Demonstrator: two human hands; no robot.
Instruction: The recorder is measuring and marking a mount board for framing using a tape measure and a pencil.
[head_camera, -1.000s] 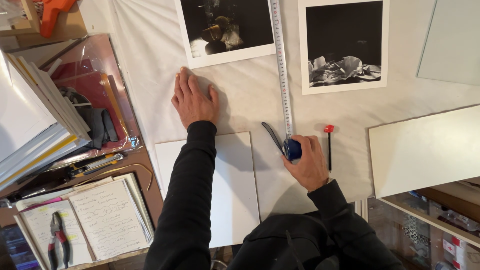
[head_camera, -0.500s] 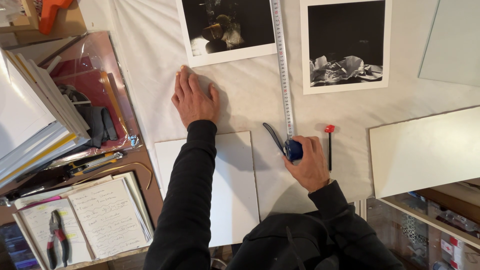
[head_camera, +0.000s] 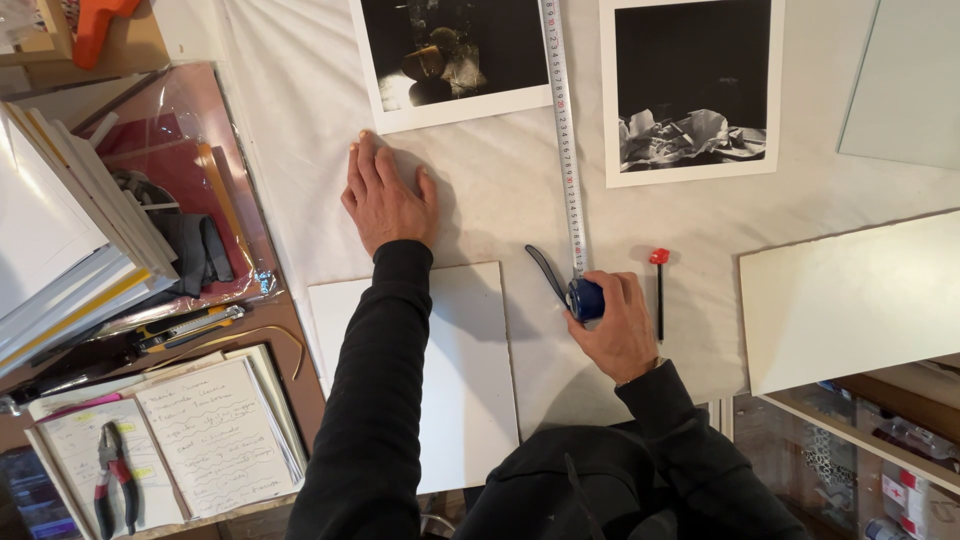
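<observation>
Blue tape measure (head_camera: 585, 297) still in right hand (head_camera: 620, 325), left hand (head_camera: 385, 200) unmoved.

Two hands: left hand (head_camera: 385, 200), right hand (head_camera: 620, 325). Two black-and-white photographic prints: one (head_camera: 455, 55) at top centre, one (head_camera: 695, 90) at top right. One blue tape measure (head_camera: 585, 298). One red-capped pencil (head_camera: 659, 290). Two white boards: one (head_camera: 465, 370) near centre, one (head_camera: 850, 300) at right. One utility knife (head_camera: 185, 327). One pair of pliers (head_camera: 115, 475). One handwritten notebook (head_camera: 215, 435).
</observation>
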